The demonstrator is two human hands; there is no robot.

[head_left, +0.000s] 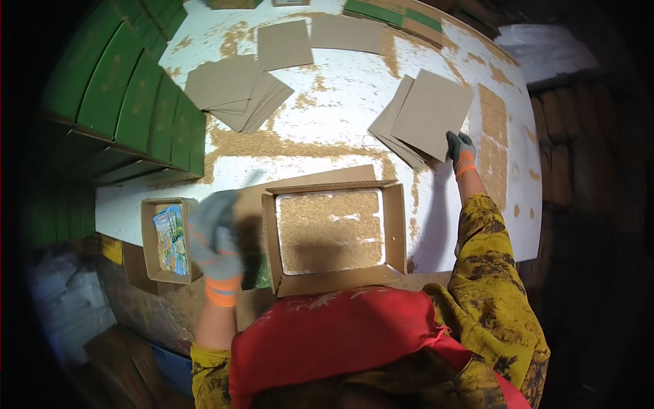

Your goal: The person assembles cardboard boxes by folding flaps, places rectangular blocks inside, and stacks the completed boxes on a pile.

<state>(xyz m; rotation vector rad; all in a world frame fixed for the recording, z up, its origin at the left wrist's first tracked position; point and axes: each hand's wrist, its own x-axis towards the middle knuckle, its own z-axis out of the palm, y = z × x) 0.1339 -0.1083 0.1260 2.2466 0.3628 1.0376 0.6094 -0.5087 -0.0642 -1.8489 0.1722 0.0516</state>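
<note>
My right hand [461, 150], in a grey glove with an orange cuff, pinches the lower right corner of a flat cardboard sheet [436, 109]. More sheets lie fanned out beneath it. My left hand [214, 235], gloved alike, is smeared by motion between a small carton and a larger open cardboard box [334, 283]; its fingers cannot be made out. The larger box stands in front of me at the table's near edge. Inside it lies a white layer [330, 232] mostly covered with tan crumbs. Colourful printed slips [170, 238] fill the small carton [185, 275].
Green boxes [133, 102] stand in rows at the left. Another pile of cardboard sheets [228, 85] and single sheets [285, 44] lie farther back. Tan crumbs are scattered over the white table [340, 146]. Brown packs [558, 170] are stacked beyond its right edge.
</note>
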